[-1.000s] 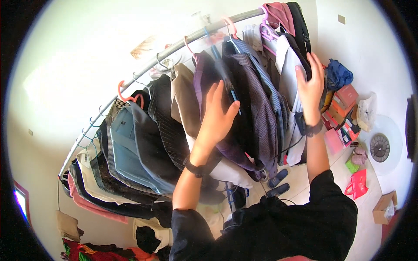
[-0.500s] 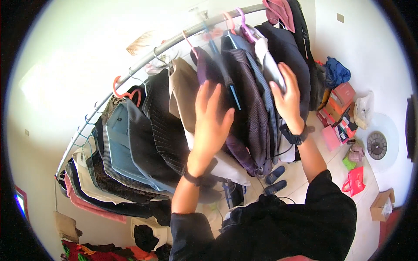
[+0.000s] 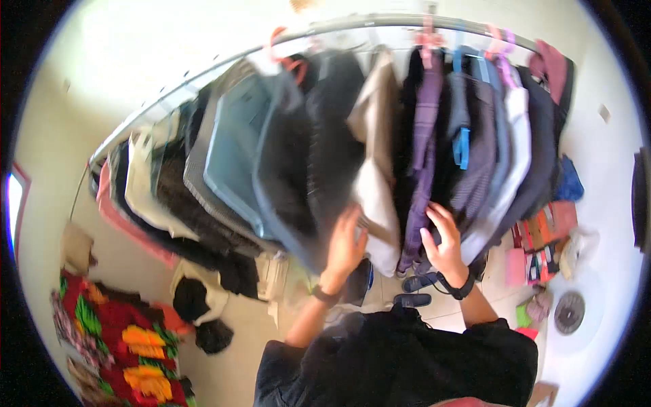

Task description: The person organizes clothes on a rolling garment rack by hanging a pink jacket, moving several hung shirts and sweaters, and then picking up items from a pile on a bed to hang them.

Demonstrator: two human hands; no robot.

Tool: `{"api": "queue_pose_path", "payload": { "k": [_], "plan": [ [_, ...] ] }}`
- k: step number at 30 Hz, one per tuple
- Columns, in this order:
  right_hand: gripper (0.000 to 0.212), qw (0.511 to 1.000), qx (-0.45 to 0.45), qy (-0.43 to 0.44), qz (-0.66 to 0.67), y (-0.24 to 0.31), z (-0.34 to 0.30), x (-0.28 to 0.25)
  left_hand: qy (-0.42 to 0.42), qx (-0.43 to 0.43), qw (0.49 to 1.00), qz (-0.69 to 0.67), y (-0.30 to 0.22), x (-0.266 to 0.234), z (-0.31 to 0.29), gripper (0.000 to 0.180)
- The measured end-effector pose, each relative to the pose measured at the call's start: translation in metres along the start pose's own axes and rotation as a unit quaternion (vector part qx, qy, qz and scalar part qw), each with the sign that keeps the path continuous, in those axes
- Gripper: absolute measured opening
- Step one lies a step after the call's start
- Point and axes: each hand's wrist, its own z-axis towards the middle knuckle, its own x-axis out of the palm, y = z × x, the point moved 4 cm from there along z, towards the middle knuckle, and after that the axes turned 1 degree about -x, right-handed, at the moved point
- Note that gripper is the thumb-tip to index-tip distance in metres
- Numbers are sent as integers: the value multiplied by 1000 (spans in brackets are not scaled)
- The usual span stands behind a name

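Note:
Clothes hang close together from a metal rail (image 3: 339, 26). My left hand (image 3: 347, 243), somewhat blurred, is at the lower part of a dark jacket (image 3: 332, 129) and a beige-white garment (image 3: 377, 210); its thumb stands apart from the fingers. I cannot tell whether it touches the cloth. With fingers spread, my right hand (image 3: 445, 243) is beside the lower end of a purple garment (image 3: 426, 129), holding nothing. A blue hanger (image 3: 461, 148) hangs low among the dark clothes right of the purple one.
Left along the rail hang a light-blue garment (image 3: 234, 142), a cream one (image 3: 144, 180) and a pink one (image 3: 125, 227). A red floral blanket (image 3: 115, 332) lies at lower left. Dark slippers (image 3: 412, 299) are on the floor below. Boxes (image 3: 542, 227) and a round fan-like base (image 3: 569, 313) stand at right.
The view has turned left, showing more of the floral blanket. Both hands have come down from higher up in front of the clothes to their lower parts; the right is no longer by the white garment.

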Motion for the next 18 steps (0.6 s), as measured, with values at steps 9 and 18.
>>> {"api": "queue_pose_path", "payload": {
  "k": [9, 18],
  "plan": [
    [30, 946, 210, 248, -3, -48, -100, 126, 321, -216, 915, -114, 89, 77, -209, 30],
    [27, 829, 85, 553, -7, 46, -158, 222, 327, -104, 934, -102, 109, 55, -254, 27]
  ]
}}
